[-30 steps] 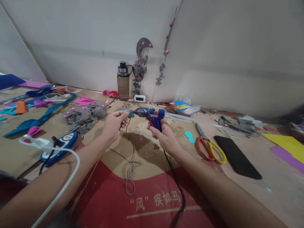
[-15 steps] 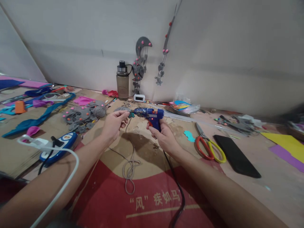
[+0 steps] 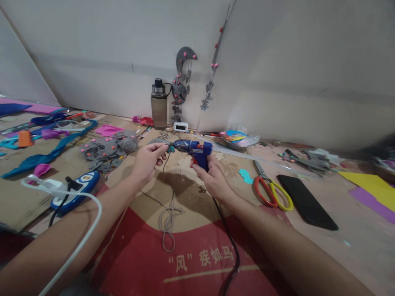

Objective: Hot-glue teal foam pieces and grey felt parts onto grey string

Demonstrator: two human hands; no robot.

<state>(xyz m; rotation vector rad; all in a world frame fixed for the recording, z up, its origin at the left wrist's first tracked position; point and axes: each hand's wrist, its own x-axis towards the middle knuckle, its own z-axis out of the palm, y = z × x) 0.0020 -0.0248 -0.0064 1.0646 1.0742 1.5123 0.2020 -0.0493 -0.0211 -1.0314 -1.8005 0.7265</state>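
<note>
My right hand (image 3: 210, 174) is wrapped round the handle of a blue glue gun (image 3: 202, 156), its nozzle pointing left. Between the pinched fingers of my left hand (image 3: 151, 160) is a small teal piece (image 3: 170, 149), whose exact shape is partly hidden. The nozzle tip meets or nearly meets this piece; I cannot tell whether they touch. A thin grey cord (image 3: 168, 220) hangs from near the piece and lies in loose loops on the printed cardboard (image 3: 148, 255). From below the glue gun a black cable (image 3: 233, 246) runs toward me.
Scissors (image 3: 270, 191), a black phone (image 3: 307, 201) and a turquoise cutout (image 3: 246, 176) lie at right. At left are a blue-and-white power strip (image 3: 82, 187) and grey felt pieces (image 3: 103, 150). A bottle (image 3: 159, 109) and small digital clock (image 3: 180, 126) stand by the wall.
Both hands stay almost in place, with the nozzle still at the teal piece. The red light seen on the glue gun's handle earlier no longer shows.
</note>
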